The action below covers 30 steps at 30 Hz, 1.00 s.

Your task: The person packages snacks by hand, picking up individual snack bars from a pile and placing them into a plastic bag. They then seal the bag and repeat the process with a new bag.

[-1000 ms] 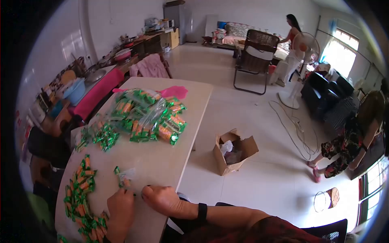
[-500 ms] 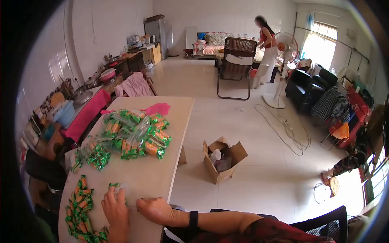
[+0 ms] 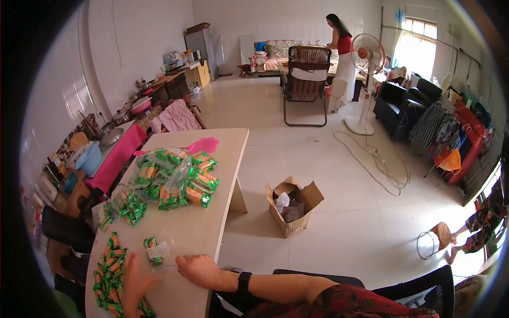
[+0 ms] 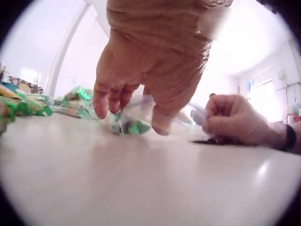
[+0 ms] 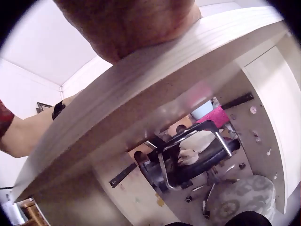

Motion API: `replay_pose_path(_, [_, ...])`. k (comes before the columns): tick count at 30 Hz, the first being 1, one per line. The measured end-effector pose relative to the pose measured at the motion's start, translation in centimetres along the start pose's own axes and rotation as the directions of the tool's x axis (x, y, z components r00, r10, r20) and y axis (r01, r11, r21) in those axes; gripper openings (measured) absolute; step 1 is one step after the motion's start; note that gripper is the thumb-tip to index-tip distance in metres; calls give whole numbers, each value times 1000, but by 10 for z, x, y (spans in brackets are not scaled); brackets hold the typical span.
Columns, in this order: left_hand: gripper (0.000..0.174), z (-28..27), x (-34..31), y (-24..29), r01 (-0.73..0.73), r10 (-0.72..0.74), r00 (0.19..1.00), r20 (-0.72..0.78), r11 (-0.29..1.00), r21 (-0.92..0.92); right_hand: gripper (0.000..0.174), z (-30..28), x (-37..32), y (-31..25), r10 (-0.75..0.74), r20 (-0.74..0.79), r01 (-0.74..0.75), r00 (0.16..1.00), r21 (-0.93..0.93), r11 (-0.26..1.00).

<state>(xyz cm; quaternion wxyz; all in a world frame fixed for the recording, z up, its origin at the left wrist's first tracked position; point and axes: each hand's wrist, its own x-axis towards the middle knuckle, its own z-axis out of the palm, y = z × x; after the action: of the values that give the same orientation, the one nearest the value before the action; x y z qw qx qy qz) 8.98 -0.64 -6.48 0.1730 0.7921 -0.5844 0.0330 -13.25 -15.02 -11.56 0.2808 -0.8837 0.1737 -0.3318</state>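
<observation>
A clear plastic bag [image 3: 160, 249] with a few green-and-orange packets [image 3: 152, 253] lies flat on the table. My left hand [image 3: 138, 278], blurred, is left of it beside a pile of loose packets [image 3: 110, 265]; nothing shows in its grip. In the left wrist view the fingers of my left hand [image 4: 150, 66] hang spread and bent downward by the bag [image 4: 136, 120]. My right hand [image 3: 200, 271] is curled at the table's edge, pinching the bag's near side. The right wrist view shows only part of my right hand [image 5: 136, 28] above the tabletop; its fingertips are hidden.
Large clear bags of packets [image 3: 175, 177] and a smaller heap [image 3: 130, 208] cover the table's far half, beside a pink plastic piece [image 3: 204, 145]. An open cardboard box [image 3: 291, 212] stands on the floor to the right. A person [image 3: 342, 53] stands near a fan [image 3: 366, 69].
My left hand has moved off the small bag, left toward the loose packets, uncovering the bag. My right hand stays at the table's edge. The head view has shifted.
</observation>
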Motion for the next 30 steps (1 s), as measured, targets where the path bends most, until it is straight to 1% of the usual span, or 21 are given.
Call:
replay_pose_path(1, [67, 0, -7, -24, 91, -91, 995, 33, 996, -7, 10, -3, 1, -2, 1, 6, -1, 1000, 5, 1000])
replay_pose_path(2, [67, -8, -8, -23, 91, -91, 995, 33, 996, -5, 8, -5, 1, -3, 2, 13, -2, 1000, 10, 1000])
replay_pose_path(3, [63, -20, -10, -20, 340, -355, 933, 59, 923, 178, 8, -2, 1, -1, 2, 13, -2, 1000, 12, 1000])
replay_pose_path(4, [59, -28, -12, -20, 546, -594, 804, 33, 759, 354, 10, 2, 1, 1, 22, 22, -22, 1000, 0, 1000])
replay_pose_path(5, [59, -21, -20, -39, 547, -595, 803, 33, 758, 354, 13, 6, 2, 3, 43, 31, -43, 999, -14, 999])
replay_pose_path(6, [49, -8, -33, -72, 369, -480, 870, 111, 784, 499, 13, 6, 2, 2, 43, 31, -43, 999, -15, 999])
replay_pose_path(7, [38, -8, -35, -76, 170, -366, 907, 209, 771, 614, 12, 4, 1, 2, 32, 8, -32, 999, -16, 999])
replay_pose_path(11, [22, -21, -37, -59, 273, -466, 816, 343, 833, 482, 12, 1, -3, 0, -3, -46, 2, 999, -19, 1000])
replay_pose_path(13, [6, -9, -50, -72, 180, -269, 954, 132, 868, 464, 12, -4, -3, 0, -30, -53, 29, 998, -12, 999])
replay_pose_path(14, [6, -7, -56, -70, 198, -288, 948, 136, 868, 455, 12, -5, -3, -1, -52, -79, 52, 995, -3, 999])
replay_pose_path(16, [9, -15, -52, -37, 389, -441, 897, 12, 803, 451, 12, -7, -4, -2, -60, -67, 59, 996, -22, 998])
replay_pose_path(17, [9, -8, -55, -46, 401, -455, 891, 17, 802, 443, 12, -9, -4, -3, -64, -80, 60, 995, -46, 997])
replay_pose_path(19, [10, 3, -55, -56, 542, -530, 832, -162, 839, 43, 13, -13, -3, -5, -61, -65, 59, 996, -34, 998])
replay_pose_path(20, [10, 6, -54, -60, 550, -539, 828, -156, 834, 36, 14, -15, -2, -7, -59, -69, 58, 996, -18, 998])
replay_pose_path(22, [11, -12, -37, -35, 791, -789, 612, -56, 611, 28, 12, -18, -3, -8, -39, -26, 39, 999, -9, 999])
replay_pose_path(23, [11, -18, -41, -31, 794, -793, 607, -50, 607, 27, 11, -19, -3, -9, -20, 6, 20, 1000, -1, 1000])
replay_pose_path(24, [12, -25, -45, -28, 620, -621, 781, -67, 757, 206, 11, -19, -3, -9, -16, 13, 16, 1000, -1, 1000])
replay_pose_path(25, [13, -29, -49, -27, 396, -412, 910, -39, 838, 377, 11, -20, -3, -10, -18, 11, 17, 1000, 6, 1000])
replay_pose_path(26, [13, -30, -50, -26, 397, -415, 909, -34, 838, 375, 10, -20, -3, -10, -19, 8, 19, 1000, 14, 1000])
replay_pose_path(28, [23, -35, -50, -20, 303, -268, 950, -157, 912, 277, 10, -22, -2, -13, -12, 11, 11, 1000, 18, 1000])
replay_pose_path(30, [24, -51, -48, 1, 264, -228, 958, -176, 939, 220, 10, -24, -1, -12, -3, 12, 3, 1000, 22, 1000])
